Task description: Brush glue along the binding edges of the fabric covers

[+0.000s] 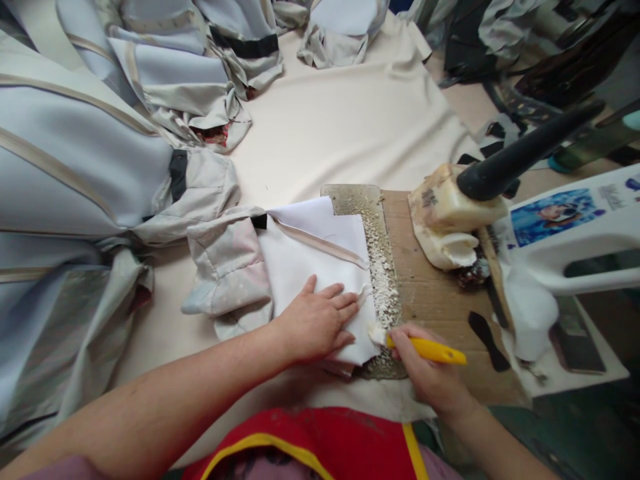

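My left hand (317,320) lies flat with fingers stretched out on a white fabric piece (305,257), pressing it down near its right edge. My right hand (425,367) is closed round a yellow-handled tool (431,349) whose tip meets the fabric's lower right edge, over a metal plate (373,220) crusted with dried white paste. The fabric belongs to a grey and beige garment part (227,267) folded to its left.
A pile of pale blue-grey garment pieces (90,153) fills the left and back. Cream cloth (350,113) covers the table. On the cardboard (430,287) to the right sit a paste-caked container (447,217) with a black handle (525,150) and a white iron-like appliance (575,227).
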A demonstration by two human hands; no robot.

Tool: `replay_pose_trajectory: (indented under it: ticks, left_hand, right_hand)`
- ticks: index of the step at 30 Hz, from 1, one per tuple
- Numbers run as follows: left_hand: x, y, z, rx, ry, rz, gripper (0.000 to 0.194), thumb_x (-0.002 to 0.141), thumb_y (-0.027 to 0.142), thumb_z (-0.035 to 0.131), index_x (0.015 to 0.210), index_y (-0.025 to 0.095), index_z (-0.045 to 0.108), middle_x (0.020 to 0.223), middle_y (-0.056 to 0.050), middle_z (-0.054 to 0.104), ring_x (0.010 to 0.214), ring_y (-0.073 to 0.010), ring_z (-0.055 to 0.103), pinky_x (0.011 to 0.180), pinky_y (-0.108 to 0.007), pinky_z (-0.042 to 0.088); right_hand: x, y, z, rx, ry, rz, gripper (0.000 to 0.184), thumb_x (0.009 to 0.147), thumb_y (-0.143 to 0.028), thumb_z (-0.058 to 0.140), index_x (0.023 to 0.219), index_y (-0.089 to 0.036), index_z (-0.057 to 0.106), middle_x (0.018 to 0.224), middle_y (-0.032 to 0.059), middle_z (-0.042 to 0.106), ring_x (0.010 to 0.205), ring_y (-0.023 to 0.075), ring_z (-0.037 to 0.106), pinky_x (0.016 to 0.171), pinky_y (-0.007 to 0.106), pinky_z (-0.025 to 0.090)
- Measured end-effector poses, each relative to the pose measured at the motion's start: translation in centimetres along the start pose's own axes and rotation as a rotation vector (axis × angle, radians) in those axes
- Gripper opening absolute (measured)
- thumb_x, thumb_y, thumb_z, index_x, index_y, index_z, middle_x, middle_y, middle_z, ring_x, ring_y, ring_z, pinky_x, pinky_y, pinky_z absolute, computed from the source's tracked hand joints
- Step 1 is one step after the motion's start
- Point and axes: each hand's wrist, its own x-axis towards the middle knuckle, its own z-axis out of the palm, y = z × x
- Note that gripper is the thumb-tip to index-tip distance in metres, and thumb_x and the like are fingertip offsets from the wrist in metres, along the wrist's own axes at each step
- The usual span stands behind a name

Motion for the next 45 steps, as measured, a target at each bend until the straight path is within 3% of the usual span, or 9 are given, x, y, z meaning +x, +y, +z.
replay_pose_trajectory:
  ticks: [3,9,15,19,24,29,34,38,45]
  left_hand:
    - [0.0,0.1,0.1,0.016,-0.005,-0.001,0.05,0.089,0.046,0.043,0.133,0.023,0.042,0.14,-0.005,0.044,0.128,-0.026,0.036,0.103,-0.053,0.025]
    - [0.1,0.4,-0.1,0.044,-0.027,0.0,0.048,0.089,0.044,0.042,0.132,0.023,0.044,0.14,-0.005,0.044,0.128,-0.0256,0.037,0.103,-0.052,0.026]
    - [0.1,0.2,0.1,0.021,-0.008,0.001,0.047,0.088,0.042,0.045,0.132,0.024,0.044,0.141,-0.005,0.043,0.128,-0.0251,0.036,0.103,-0.052,0.024]
    - [0.1,0.2,0.1,0.022,-0.002,-0.009,0.047,0.088,0.044,0.045,0.131,0.025,0.044,0.14,-0.004,0.044,0.128,-0.0254,0.036,0.103,-0.052,0.025]
    - [-0.1,0.3,-0.4,0.005,-0.033,-0.012,0.048,0.089,0.043,0.044,0.133,0.023,0.042,0.141,-0.004,0.043,0.129,-0.0263,0.035,0.102,-0.055,0.026]
    - [0.0,0.3,-0.9,-0.026,-0.051,-0.033,0.048,0.089,0.044,0.044,0.134,0.026,0.041,0.141,-0.002,0.042,0.129,-0.0267,0.036,0.102,-0.057,0.026]
    - [-0.1,-0.1,-2.2,-0.09,-0.127,0.005,0.052,0.086,0.045,0.051,0.132,0.024,0.043,0.14,-0.006,0.044,0.13,-0.0288,0.035,0.103,-0.056,0.028]
    - [0.0,-2.1,-4.9,-0.047,-0.12,0.013,0.046,0.087,0.045,0.049,0.128,0.024,0.047,0.144,-0.005,0.038,0.136,-0.0267,0.025,0.106,-0.053,0.027]
    - [2.8,-11.2,-11.4,0.158,-0.09,-0.398,0.055,0.083,0.046,0.052,0.13,0.019,0.045,0.148,-0.01,0.03,0.138,-0.0287,0.017,0.108,-0.051,0.021]
  right_hand:
    - [-1.0,-0.4,-0.5,-0.001,-0.033,0.03,0.035,0.09,-0.035,0.042,0.059,-0.021,0.053,0.053,-0.0016,0.053,0.052,0.0149,0.052,0.055,0.028,0.038]
    - [1.8,-0.4,-0.1,0.06,0.171,-0.014,0.028,0.088,-0.035,0.044,0.071,-0.02,0.059,0.061,-0.0002,0.059,0.061,0.016,0.056,0.062,0.028,0.042]
    - [-3.6,-0.3,0.4,-0.005,0.061,-0.016,0.03,0.089,-0.03,0.044,0.063,-0.021,0.056,0.057,-0.0004,0.057,0.056,0.0154,0.055,0.057,0.027,0.041]
    - [-5.0,-0.3,0.0,0.0,0.143,-0.02,0.025,0.089,-0.031,0.046,0.071,-0.021,0.06,0.061,-0.0001,0.06,0.058,0.0156,0.057,0.057,0.026,0.042]
    - [-3.0,0.0,-0.8,-0.008,0.032,-0.073,0.033,0.09,-0.031,0.043,0.06,-0.021,0.052,0.056,-0.0014,0.054,0.053,0.0145,0.053,0.053,0.026,0.04]
    - [1.2,-0.6,-1.7,0.038,0.174,-0.107,0.025,0.089,-0.033,0.047,0.071,-0.021,0.058,0.065,0.0003,0.06,0.062,0.0155,0.057,0.06,0.027,0.043]
    - [6.0,-0.7,-0.9,0.138,0.154,-0.131,0.026,0.088,-0.037,0.047,0.074,-0.02,0.06,0.069,0.0023,0.062,0.065,0.017,0.058,0.064,0.028,0.045]
    - [7.9,-0.9,-0.9,0.136,0.124,-0.163,0.028,0.087,-0.035,0.046,0.067,-0.02,0.057,0.061,0.0005,0.058,0.059,0.0155,0.056,0.06,0.027,0.043]
    - [11.9,-2.2,-1.2,0.183,0.177,-0.195,0.028,0.082,-0.036,0.047,0.06,-0.02,0.054,0.057,0.0003,0.055,0.056,0.0154,0.053,0.057,0.026,0.042]
